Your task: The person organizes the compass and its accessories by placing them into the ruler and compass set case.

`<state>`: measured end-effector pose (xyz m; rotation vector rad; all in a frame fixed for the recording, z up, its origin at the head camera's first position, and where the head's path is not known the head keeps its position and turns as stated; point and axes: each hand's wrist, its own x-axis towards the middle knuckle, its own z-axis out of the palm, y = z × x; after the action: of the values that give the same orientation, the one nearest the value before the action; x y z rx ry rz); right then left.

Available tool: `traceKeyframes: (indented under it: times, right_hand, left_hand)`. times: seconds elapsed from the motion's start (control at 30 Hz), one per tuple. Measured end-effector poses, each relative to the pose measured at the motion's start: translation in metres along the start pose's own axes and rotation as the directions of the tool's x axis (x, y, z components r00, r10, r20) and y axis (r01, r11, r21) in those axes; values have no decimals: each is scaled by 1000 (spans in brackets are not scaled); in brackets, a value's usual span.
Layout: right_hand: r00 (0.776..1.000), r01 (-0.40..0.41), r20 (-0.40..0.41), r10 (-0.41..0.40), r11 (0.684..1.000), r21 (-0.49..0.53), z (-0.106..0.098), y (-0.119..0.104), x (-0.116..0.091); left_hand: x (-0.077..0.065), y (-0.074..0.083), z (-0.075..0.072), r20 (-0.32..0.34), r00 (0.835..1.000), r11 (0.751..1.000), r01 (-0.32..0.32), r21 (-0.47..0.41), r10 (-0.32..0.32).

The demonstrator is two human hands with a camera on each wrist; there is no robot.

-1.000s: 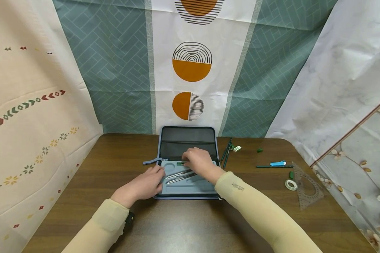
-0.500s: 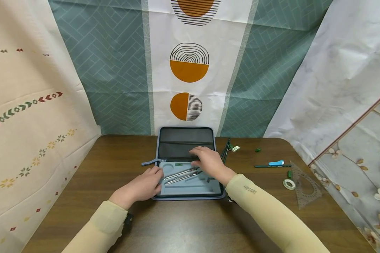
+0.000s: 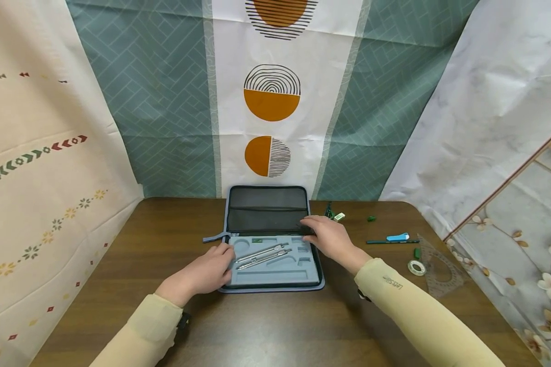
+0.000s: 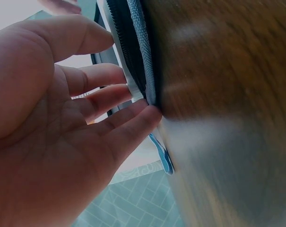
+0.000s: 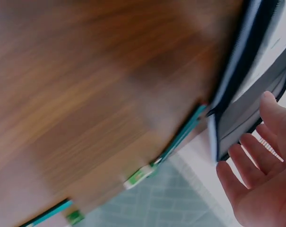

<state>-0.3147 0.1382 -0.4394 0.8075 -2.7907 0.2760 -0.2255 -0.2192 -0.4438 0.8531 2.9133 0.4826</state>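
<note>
A zippered case (image 3: 268, 209) lies unfolded on the wooden table, its dark mesh lid leaning back. Inside, a light blue moulded tray (image 3: 275, 277) bears two metal compass-like drawing instruments (image 3: 263, 258) lying slantwise, plus a small green piece (image 3: 257, 240) in an upper slot. My left hand (image 3: 206, 270) rests at the case's left edge; in the left wrist view its relaxed fingers (image 4: 128, 132) touch the zipper border. Above the tray's right side hovers my right hand (image 3: 332, 239), holding nothing, with loosely spread fingers in the right wrist view.
Right of the case lie dark green pencils (image 5: 183, 132) and a white-and-green eraser (image 3: 339, 217). Farther right are a small green object (image 3: 371, 218), another pencil (image 3: 376, 242), a blue cutter (image 3: 397, 237), a tape roll (image 3: 416, 267) and a clear set square (image 3: 436, 288).
My right hand has moved right, off the instruments and the tray's middle, uncovering the tray's slots. The left hand stays at the case's edge. The head view has shifted slightly.
</note>
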Motion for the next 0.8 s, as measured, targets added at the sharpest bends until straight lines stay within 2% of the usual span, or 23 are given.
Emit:
traceKeyframes:
  times: [0.23,0.8]
  right_hand:
    - [999,-30,-12,30,997,-76,-5,32,-22]
    - [996,-94,-8,93,985,-142,-24,89,-70]
  left_hand:
    - [0,-2,2,-9,1000,1000,-11,3,11]
    - [0,-4,2,-3,1000,1000,-4,1,4]
